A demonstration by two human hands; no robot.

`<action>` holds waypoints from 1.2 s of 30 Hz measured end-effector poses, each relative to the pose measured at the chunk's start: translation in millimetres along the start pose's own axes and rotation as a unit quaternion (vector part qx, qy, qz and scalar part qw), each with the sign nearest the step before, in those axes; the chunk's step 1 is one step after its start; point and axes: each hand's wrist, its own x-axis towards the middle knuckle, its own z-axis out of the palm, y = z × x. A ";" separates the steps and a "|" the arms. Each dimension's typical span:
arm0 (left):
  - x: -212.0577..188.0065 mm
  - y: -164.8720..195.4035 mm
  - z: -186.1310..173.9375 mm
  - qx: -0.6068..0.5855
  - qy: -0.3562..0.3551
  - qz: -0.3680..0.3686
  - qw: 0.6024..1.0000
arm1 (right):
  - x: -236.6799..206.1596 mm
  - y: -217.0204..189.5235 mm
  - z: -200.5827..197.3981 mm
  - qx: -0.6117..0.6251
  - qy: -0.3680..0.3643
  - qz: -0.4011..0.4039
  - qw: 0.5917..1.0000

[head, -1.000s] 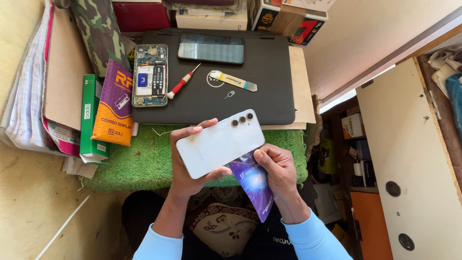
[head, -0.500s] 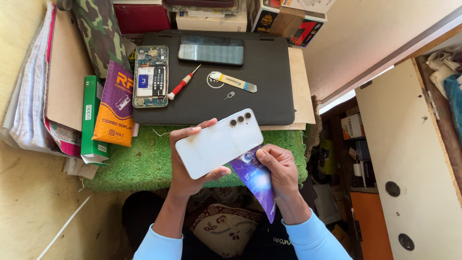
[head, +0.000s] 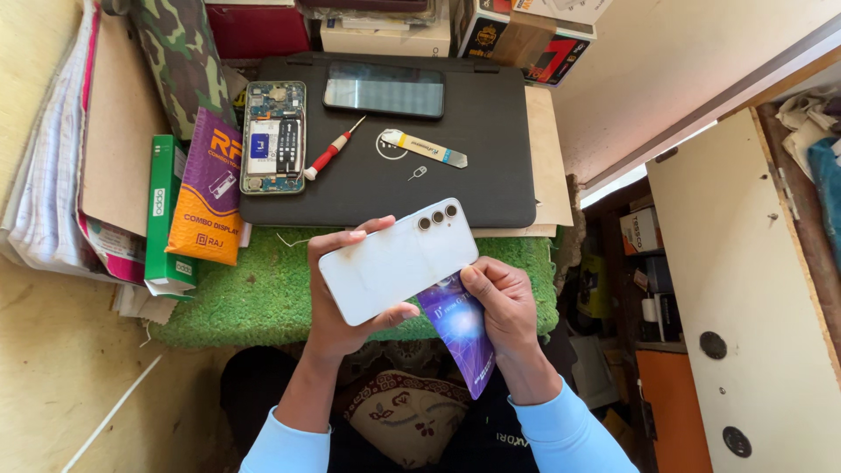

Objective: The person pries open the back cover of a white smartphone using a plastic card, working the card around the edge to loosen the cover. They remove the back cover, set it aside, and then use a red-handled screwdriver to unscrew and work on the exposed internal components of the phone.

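Note:
My left hand [head: 337, 307] grips a white phone back cover [head: 399, 260] with three camera rings, held tilted above the green mat [head: 263, 293]. Under the cover's right edge, my right hand [head: 506, 307] pinches a purple plastic card [head: 460, 333]; the card's upper end touches the cover's rim. Farther away, on the black work pad [head: 491, 123], lie an opened phone body with bare circuitry [head: 273, 137], a dark phone screen [head: 384, 90], a red-handled screwdriver [head: 331, 156], a thin flat pry tool [head: 425, 148] and a small pin [head: 418, 172].
An orange-and-purple packet [head: 208, 188] and a green box [head: 162, 215] lie at the left beside stacked papers [head: 53, 166]. Boxes [head: 517, 35] stand behind the pad. A camouflage cloth [head: 180, 57] hangs at upper left. A white cabinet door [head: 753, 289] is on the right.
My right hand and the purple card have shifted slightly along the cover's lower right edge. My left hand keeps the cover nearly still.

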 end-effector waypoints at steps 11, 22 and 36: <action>-1.8 -1.0 -1.8 -0.003 0.006 -0.005 1.000 | -6.0 2.3 -1.0 0.006 0.010 -0.014 1.000; -1.3 0.2 -6.6 0.007 0.011 -0.009 1.000 | -11.1 3.7 -4.3 0.003 0.029 -0.017 0.999; 6.4 9.4 -15.0 0.027 -0.044 -0.009 0.999 | -2.9 0.5 -8.9 -0.017 -0.014 0.015 1.000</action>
